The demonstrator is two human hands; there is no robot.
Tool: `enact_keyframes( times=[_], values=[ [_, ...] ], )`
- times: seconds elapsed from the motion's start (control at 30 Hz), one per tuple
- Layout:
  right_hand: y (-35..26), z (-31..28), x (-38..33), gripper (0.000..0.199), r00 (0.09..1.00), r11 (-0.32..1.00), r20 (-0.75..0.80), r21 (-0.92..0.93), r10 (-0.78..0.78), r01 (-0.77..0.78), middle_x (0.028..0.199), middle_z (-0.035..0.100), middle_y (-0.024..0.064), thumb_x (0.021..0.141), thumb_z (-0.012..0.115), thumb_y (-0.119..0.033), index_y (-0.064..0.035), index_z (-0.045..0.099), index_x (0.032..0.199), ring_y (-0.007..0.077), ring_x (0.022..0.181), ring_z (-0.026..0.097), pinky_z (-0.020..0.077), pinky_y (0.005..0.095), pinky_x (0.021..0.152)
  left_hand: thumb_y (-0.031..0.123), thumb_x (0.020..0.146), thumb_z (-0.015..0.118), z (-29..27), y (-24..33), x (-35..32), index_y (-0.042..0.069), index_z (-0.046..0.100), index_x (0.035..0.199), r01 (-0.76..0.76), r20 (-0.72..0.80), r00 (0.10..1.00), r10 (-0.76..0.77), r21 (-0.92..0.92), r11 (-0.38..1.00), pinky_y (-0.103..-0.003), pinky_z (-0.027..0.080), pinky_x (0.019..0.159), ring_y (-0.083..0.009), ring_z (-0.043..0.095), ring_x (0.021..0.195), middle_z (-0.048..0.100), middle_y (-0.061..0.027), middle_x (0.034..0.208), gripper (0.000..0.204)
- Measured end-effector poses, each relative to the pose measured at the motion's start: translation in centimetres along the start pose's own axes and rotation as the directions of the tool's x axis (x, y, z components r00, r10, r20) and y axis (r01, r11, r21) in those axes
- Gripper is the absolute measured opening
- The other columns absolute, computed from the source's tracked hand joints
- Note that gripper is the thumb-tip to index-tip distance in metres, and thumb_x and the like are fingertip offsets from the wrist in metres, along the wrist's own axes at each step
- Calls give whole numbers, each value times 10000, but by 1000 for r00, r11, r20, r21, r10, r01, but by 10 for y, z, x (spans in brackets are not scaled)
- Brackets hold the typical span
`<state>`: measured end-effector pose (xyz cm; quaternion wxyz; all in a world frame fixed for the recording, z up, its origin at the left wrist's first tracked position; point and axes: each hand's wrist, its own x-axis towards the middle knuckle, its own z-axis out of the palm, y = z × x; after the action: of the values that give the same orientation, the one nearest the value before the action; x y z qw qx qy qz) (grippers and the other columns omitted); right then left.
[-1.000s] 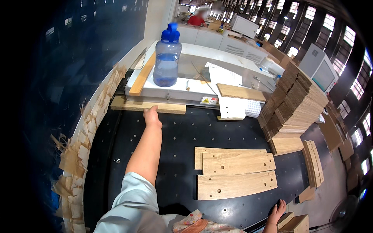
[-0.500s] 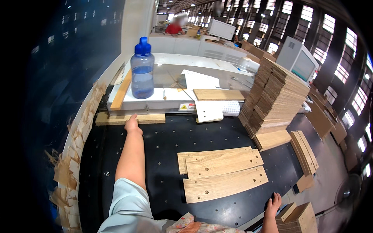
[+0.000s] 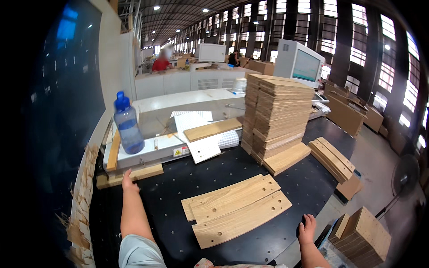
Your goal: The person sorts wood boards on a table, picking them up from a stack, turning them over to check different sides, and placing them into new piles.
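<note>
My left hand (image 3: 129, 182) reaches forward at the left and touches a narrow wooden strip (image 3: 151, 171) on the black table. One finger lies stretched across the strip; the other fingers are mostly hidden. At the lower right, my right hand (image 3: 306, 229) is open and holds nothing, fingers apart, by the table's near edge. Between my hands lie several pale wood-grain boards with drilled holes: one in front (image 3: 241, 219), another (image 3: 234, 201) just behind it, overlapping a further board (image 3: 187, 209).
A tall stack of boards (image 3: 277, 116) stands at the back right. More drilled boards (image 3: 331, 156) lie at the right edge, above a floor stack (image 3: 366, 236). A blue-capped bottle (image 3: 128, 129), papers (image 3: 194, 127) and a loose board (image 3: 212, 129) rest on the machine ledge. A person (image 3: 161, 63) works far behind.
The view has turned to the right and lifted, so the bench contents appear farther left and more floor shows. My left hand stays at the wooden strip; my right hand remains open.
</note>
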<state>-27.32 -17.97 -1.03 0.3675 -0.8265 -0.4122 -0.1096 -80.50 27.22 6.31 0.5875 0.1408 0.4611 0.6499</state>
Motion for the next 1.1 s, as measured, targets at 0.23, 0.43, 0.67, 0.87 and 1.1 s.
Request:
enact_keyframes(
  times=[0.23, 0.43, 0.67, 0.87, 1.1],
  values=[
    [-13, 0, 3, 418, 997, 994, -8, -78, -76, 75, 1242, 466, 201, 772, 560, -156, -48, 548, 1175, 390, 1202, 397, 310, 470, 1028, 210, 871, 570, 10, -14, -42, 64, 330, 1393, -159, 242, 965, 103, 225, 961, -459, 210, 1073, -218, 278, 1354, 301, -92, 1462, 593],
    [-38, -37, 25, 422, 956, 938, 257, -276, -139, 211, 1138, 544, 126, 746, 618, -247, -87, 572, 1134, 308, 1108, 479, 366, 465, 946, 192, 816, 653, 84, -89, -169, 6, 417, 1329, -641, 732, 635, -247, 677, 361, -344, 353, 1020, -238, 470, 1198, 497, -152, 1300, 594],
    [-45, -41, 86, 511, 792, 824, 240, 248, -562, 509, 1167, 517, 154, 682, 708, -200, -54, 533, 1139, 339, 1157, 458, 361, 485, 967, 487, 841, 534, 147, -174, -220, 58, 419, 1323, -706, 687, 683, -249, 533, -467, -536, 257, 1048, -340, 366, 1272, 406, -159, 1367, 655],
    [-61, -11, 121, 606, 490, 612, 372, 390, -789, 689, 1235, 474, 153, 682, 746, -284, -75, 499, 1193, 350, 1255, 382, 337, 520, 994, 431, 856, 545, 138, -197, -228, 96, 568, 1140, -646, 689, 720, -82, 622, -443, -471, 367, 922, -319, 481, 1077, 529, -122, 1108, 440],
    [-65, 22, 108, 499, 197, 250, 166, 412, -966, 876, 1112, 521, 109, 709, 629, -298, -52, 538, 1134, 258, 1020, 484, 399, 433, 774, 302, 829, 598, 119, -209, -276, 66, 620, 973, -669, 750, 660, 42, 613, -421, -432, 405, 821, -323, 505, 956, 561, -113, 961, 277]
  ],
)
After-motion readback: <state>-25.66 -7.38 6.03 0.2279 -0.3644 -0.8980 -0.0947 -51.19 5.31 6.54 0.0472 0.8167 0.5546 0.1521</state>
